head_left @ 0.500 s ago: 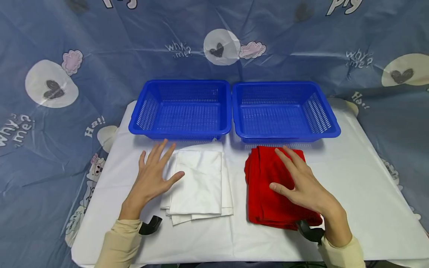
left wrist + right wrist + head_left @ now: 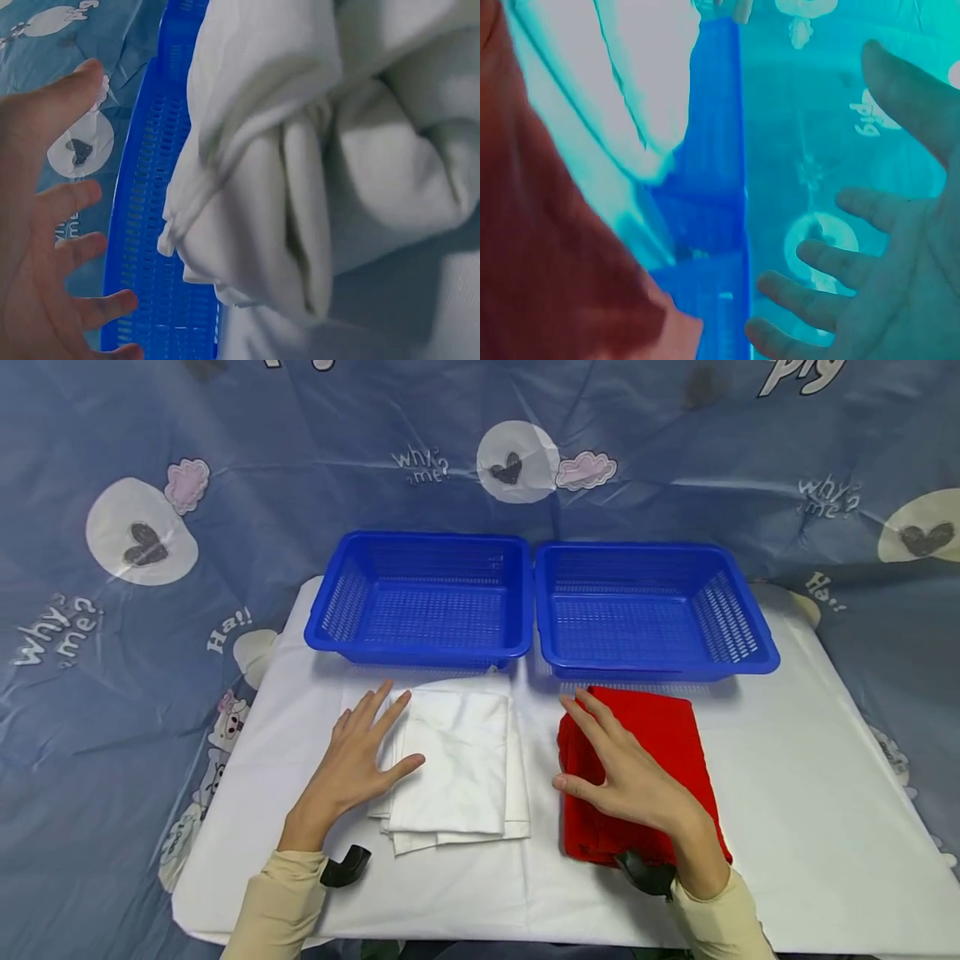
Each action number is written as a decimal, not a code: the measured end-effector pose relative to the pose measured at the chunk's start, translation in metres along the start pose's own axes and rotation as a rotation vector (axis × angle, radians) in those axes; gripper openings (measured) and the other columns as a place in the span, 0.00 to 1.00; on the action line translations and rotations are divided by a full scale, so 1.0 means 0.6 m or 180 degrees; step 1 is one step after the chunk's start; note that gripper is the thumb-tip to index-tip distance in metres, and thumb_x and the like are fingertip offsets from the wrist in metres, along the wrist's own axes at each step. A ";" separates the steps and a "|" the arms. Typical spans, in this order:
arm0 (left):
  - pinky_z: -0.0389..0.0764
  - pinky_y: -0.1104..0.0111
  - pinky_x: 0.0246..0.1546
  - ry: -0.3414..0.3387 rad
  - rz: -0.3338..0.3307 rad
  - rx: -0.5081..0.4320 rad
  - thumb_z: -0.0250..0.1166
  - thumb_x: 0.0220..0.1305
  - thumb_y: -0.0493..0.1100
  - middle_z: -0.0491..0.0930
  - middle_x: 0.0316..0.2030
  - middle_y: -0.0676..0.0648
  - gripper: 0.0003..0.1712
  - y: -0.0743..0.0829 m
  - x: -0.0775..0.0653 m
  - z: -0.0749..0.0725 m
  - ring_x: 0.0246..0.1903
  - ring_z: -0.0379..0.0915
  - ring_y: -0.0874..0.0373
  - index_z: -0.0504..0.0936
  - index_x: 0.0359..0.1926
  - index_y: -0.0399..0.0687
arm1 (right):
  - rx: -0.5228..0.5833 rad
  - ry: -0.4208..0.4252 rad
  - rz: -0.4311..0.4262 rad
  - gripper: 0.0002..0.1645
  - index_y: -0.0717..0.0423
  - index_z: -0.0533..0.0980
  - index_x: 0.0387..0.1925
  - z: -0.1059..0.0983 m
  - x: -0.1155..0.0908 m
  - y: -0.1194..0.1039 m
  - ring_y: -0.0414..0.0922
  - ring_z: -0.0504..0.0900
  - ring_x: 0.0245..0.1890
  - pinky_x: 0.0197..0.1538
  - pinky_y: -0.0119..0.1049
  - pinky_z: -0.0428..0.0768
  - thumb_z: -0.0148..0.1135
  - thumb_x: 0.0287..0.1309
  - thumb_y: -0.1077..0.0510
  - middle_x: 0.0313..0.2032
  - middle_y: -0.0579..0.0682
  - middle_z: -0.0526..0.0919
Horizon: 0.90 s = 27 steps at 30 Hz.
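Observation:
My left hand [image 2: 352, 770], fingers spread, hovers at the left edge of a folded white cloth [image 2: 457, 760] in the head view. The left wrist view has the same cloth [image 2: 255, 172] as a thick folded stack, apart from the fingers. My right hand [image 2: 626, 770] is held over a folded red cloth [image 2: 671, 727], its fingers spread and nothing in its grasp. It hides part of the cloth's left side. In the right wrist view the red cloth [image 2: 562, 247] looks dark and fills the lower left, away from the hand [image 2: 885, 277].
Behind the cloths stand two blue plastic baskets, a left one [image 2: 420, 657] and a right one [image 2: 660, 668], side by side with nothing inside. Everything lies on a white-covered table [image 2: 817, 827]. A blue printed curtain [image 2: 300, 485] hangs behind.
My right hand has moved left across the red cloth, toward its left edge. The left hand keeps nearly the same place beside the white cloth. The head view has shifted slightly.

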<state>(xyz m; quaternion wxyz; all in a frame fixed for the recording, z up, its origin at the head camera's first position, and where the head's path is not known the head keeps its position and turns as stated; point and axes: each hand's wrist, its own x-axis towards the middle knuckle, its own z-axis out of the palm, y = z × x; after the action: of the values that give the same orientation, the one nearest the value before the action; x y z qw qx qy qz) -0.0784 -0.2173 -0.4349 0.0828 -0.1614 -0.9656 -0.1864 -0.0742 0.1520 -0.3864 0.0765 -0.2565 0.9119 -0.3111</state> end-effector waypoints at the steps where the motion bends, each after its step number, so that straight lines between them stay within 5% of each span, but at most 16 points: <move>1: 0.50 0.42 0.58 -0.0012 0.0018 -0.0016 0.57 0.46 0.71 0.44 0.69 0.50 0.49 -0.001 0.000 0.001 0.65 0.47 0.44 0.50 0.67 0.66 | 0.0036 -0.0028 -0.0001 0.54 0.34 0.38 0.67 0.004 0.004 -0.002 0.47 0.46 0.68 0.60 0.57 0.60 0.56 0.45 0.32 0.68 0.36 0.34; 8: 0.59 0.47 0.57 -0.0135 0.0277 -0.0211 0.59 0.47 0.68 0.44 0.69 0.50 0.47 -0.012 -0.004 0.006 0.65 0.50 0.47 0.52 0.66 0.63 | 0.0158 -0.0241 -0.0023 0.54 0.30 0.36 0.67 0.043 0.032 -0.017 0.48 0.55 0.66 0.57 0.51 0.67 0.54 0.45 0.30 0.68 0.37 0.34; 18: 0.65 0.53 0.51 -0.0191 0.0397 -0.0217 0.59 0.51 0.64 0.51 0.67 0.48 0.41 -0.028 -0.012 0.015 0.57 0.64 0.53 0.57 0.65 0.62 | 0.0257 -0.0264 -0.0237 0.54 0.32 0.39 0.67 0.098 0.065 -0.024 0.47 0.63 0.62 0.56 0.47 0.70 0.59 0.45 0.34 0.68 0.41 0.41; 27: 0.63 0.55 0.47 -0.0281 0.0355 -0.0204 0.58 0.52 0.64 0.52 0.67 0.48 0.38 -0.032 -0.016 0.026 0.60 0.61 0.49 0.61 0.63 0.63 | 0.0155 -0.0420 -0.0168 0.53 0.34 0.42 0.67 0.129 0.085 -0.025 0.51 0.64 0.61 0.57 0.47 0.69 0.61 0.45 0.38 0.68 0.47 0.43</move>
<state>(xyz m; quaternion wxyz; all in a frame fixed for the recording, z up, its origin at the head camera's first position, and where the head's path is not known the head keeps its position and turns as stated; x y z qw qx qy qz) -0.0777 -0.2306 -0.4574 0.0453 -0.2255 -0.9514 -0.2050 -0.0884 0.0748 -0.4379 0.1344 -0.2986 0.8899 -0.3176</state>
